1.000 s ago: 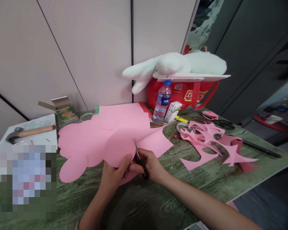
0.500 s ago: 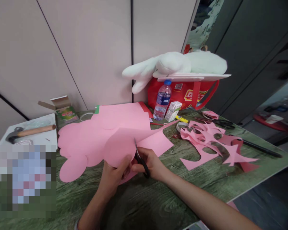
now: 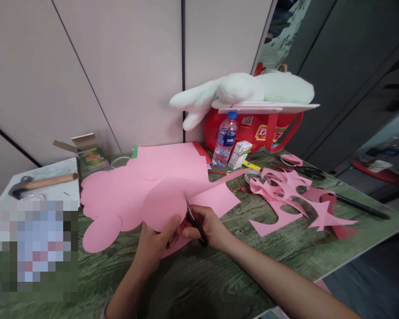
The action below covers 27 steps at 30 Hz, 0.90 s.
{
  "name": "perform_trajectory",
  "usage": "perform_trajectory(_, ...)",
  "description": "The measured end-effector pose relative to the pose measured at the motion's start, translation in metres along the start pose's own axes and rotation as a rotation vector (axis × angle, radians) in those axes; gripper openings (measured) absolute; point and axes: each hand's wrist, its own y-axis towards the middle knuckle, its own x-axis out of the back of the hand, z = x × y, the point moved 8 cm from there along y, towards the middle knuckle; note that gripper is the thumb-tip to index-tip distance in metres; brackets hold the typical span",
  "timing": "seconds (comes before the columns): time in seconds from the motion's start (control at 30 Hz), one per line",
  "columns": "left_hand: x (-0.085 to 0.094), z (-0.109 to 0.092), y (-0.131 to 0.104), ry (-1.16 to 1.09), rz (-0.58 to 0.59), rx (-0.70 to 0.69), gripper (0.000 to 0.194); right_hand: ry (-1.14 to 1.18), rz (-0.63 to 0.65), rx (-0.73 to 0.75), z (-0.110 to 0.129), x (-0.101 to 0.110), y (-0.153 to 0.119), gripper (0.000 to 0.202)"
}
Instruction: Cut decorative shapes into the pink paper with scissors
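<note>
My left hand pinches the near edge of a sheet of pink paper, its thumb on top. The sheet has a rounded outline, and a narrow strip of it trails off to the right. My right hand is closed round the black handles of a pair of scissors. Their blades lie at the right side of the rounded part, in the paper. Under and behind it lie more pink sheets and several overlapping pink paper ovals. The fingertips of my left hand are hidden beneath the paper.
Pink paper offcuts lie on the right of the green table, with a tape roll beside them. Behind stand a water bottle, a small carton and a red bag. A hammer rests on a white board at left.
The pink sheet has turned slightly, its strip reaching a little further right. The scissor blades have shifted very slightly left and look a bit more closed. Both hands stay nearly in place.
</note>
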Motion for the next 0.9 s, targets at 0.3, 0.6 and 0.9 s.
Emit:
perform_trajectory(0.3,-0.002,0.0003,0.0007,-0.048,0.01,-0.042,0.042,0.043,0.015,0.014,-0.0014,-0.0009,0.0,0.05)
perform_trajectory(0.6,-0.0009,0.004,0.0023,-0.065,0.037,-0.046,0.044,0.011,0.028,0.022,-0.006,0.0003,0.0007,0.048)
perform_trajectory(0.9,0.0011,0.0063,0.0029,-0.07,0.048,-0.044,0.045,-0.029,0.043,0.028,-0.0068,0.0006,0.0,0.049)
